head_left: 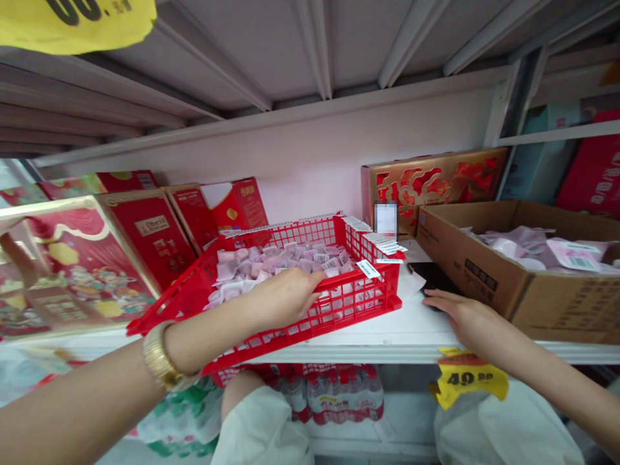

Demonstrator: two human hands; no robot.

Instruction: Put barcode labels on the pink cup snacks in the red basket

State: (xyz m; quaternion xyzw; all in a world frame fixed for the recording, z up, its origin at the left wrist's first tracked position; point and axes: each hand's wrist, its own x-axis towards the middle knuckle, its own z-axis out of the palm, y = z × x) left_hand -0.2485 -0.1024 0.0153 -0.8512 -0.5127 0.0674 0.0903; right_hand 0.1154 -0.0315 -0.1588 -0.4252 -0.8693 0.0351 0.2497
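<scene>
Read as a clock face over the view, the left hand [288, 296] is found near six o'clock, just below the middle, closed over the front rim of a red basket [341, 281], its fingers bent and drawn together; a gold bracelet [162, 355] is worn on that wrist. The right hand [458, 311] is stretched out at four o'clock, its fingers held nearly straight and close to one another, with the tips laid at a flat black object [438, 274]; whether anything is pinched beneath cannot be told. The red basket is set aslant on a white shelf [363, 336], at the centre and reaching toward seven o'clock, where its front corner is carried past the shelf edge. Its sides are pierced by an open grid, and white labels [371, 268] are fixed along the rim toward two o'clock. It is filled with a loose heap of small pale pink and lilac cups [252, 265], some marked with barcodes. Similar pieces are held in a cardboard box [557, 303] at three o'clock, just beside the right hand. A gold and red box [431, 187] is stood at two o'clock, and bottles [343, 397] are seen below the shelf at six.
</scene>
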